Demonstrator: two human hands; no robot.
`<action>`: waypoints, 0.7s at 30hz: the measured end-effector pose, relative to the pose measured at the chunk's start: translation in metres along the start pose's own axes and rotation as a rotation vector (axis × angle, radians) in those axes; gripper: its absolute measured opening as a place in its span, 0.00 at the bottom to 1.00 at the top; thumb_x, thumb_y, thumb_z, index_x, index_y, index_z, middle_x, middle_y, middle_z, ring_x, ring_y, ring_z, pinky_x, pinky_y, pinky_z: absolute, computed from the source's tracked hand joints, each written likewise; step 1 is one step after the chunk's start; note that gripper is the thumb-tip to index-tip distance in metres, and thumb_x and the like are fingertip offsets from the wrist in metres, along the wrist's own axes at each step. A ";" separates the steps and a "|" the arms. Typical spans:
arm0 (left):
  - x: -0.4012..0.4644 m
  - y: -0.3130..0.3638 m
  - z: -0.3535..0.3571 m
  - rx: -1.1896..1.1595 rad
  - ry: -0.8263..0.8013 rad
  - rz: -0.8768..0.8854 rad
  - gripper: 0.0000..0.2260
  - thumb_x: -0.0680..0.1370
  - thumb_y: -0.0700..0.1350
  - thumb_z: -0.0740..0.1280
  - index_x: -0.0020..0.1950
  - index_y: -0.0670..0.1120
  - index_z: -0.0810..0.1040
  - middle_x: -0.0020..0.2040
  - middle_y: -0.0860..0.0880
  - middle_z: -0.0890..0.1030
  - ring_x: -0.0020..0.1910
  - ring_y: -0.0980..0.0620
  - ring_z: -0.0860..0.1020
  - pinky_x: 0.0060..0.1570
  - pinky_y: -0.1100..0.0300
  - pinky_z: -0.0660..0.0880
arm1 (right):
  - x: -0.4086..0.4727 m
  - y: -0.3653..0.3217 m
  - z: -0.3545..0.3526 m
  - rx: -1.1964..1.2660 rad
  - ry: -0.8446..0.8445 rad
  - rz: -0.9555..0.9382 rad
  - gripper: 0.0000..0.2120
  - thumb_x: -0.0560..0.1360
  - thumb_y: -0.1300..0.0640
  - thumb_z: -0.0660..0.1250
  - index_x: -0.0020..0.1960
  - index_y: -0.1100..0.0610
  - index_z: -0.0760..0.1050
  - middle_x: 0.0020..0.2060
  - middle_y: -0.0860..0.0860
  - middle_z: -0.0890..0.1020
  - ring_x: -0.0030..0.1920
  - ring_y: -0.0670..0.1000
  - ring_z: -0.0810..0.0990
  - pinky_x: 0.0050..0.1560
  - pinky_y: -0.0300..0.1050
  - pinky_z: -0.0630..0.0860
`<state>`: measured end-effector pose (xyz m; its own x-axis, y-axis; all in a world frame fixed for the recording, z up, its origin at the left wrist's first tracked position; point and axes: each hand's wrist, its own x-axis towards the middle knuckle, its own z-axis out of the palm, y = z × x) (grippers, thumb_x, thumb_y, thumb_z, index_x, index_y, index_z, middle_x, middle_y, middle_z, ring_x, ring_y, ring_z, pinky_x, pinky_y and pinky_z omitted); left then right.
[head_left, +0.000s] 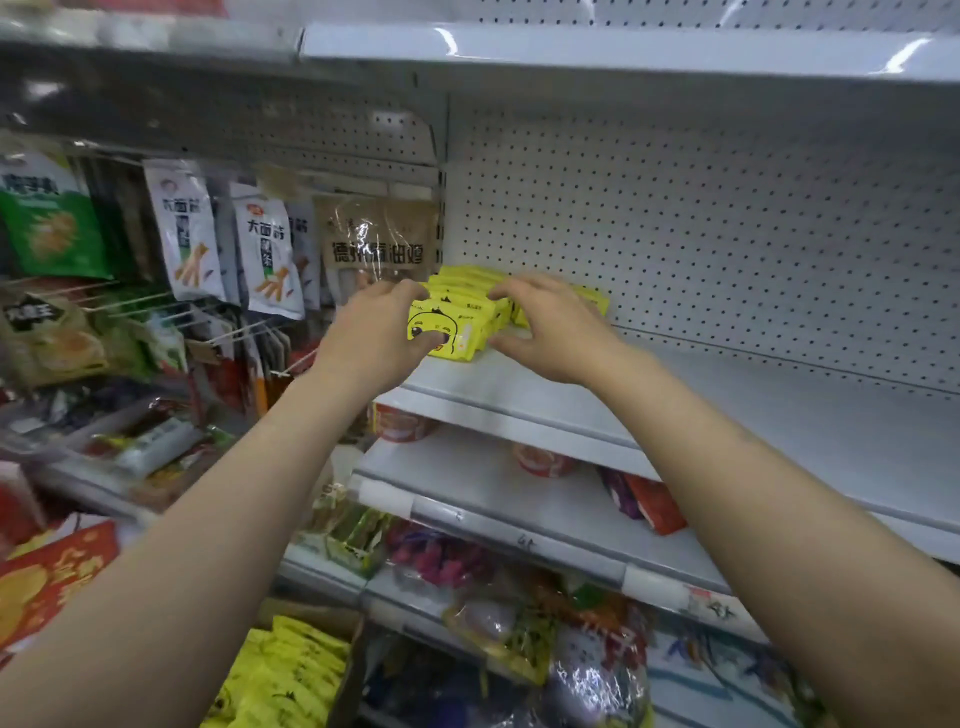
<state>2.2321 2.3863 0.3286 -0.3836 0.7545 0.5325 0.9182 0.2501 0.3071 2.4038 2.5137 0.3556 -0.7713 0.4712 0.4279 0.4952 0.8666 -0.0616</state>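
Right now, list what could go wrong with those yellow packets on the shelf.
1. The yellow packets stand in a loose row near the shelf front; a squeeze between the left hand and right hand may buckle it, spilling some over the edge.
2. The front packet may tip forward once released.

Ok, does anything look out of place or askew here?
Nothing spilled or damaged. The left hand and right hand grip a tight row of packets on the shelf; a few behind the right hand sit outside that row.
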 end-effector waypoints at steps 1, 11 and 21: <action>-0.014 -0.003 -0.010 0.015 0.009 -0.006 0.23 0.75 0.56 0.69 0.67 0.48 0.72 0.61 0.44 0.76 0.61 0.43 0.73 0.57 0.52 0.69 | -0.008 -0.012 0.001 0.009 0.001 -0.021 0.25 0.75 0.44 0.68 0.70 0.47 0.69 0.70 0.48 0.70 0.72 0.53 0.65 0.66 0.48 0.66; -0.109 -0.081 -0.076 0.181 0.025 -0.116 0.21 0.76 0.56 0.67 0.65 0.48 0.72 0.59 0.46 0.76 0.60 0.44 0.73 0.56 0.51 0.72 | -0.010 -0.132 0.036 0.123 -0.031 -0.222 0.26 0.75 0.43 0.68 0.70 0.49 0.70 0.68 0.49 0.72 0.69 0.54 0.67 0.68 0.51 0.67; -0.129 -0.255 -0.086 0.214 -0.045 -0.231 0.23 0.76 0.57 0.66 0.67 0.48 0.70 0.61 0.46 0.76 0.61 0.43 0.73 0.58 0.47 0.74 | 0.073 -0.266 0.129 0.142 -0.181 -0.306 0.26 0.77 0.42 0.65 0.72 0.47 0.66 0.71 0.47 0.68 0.71 0.52 0.65 0.68 0.50 0.67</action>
<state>2.0393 2.1732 0.2496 -0.5837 0.6880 0.4311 0.8093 0.5361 0.2401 2.1637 2.3388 0.2870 -0.9394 0.1976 0.2802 0.1806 0.9798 -0.0858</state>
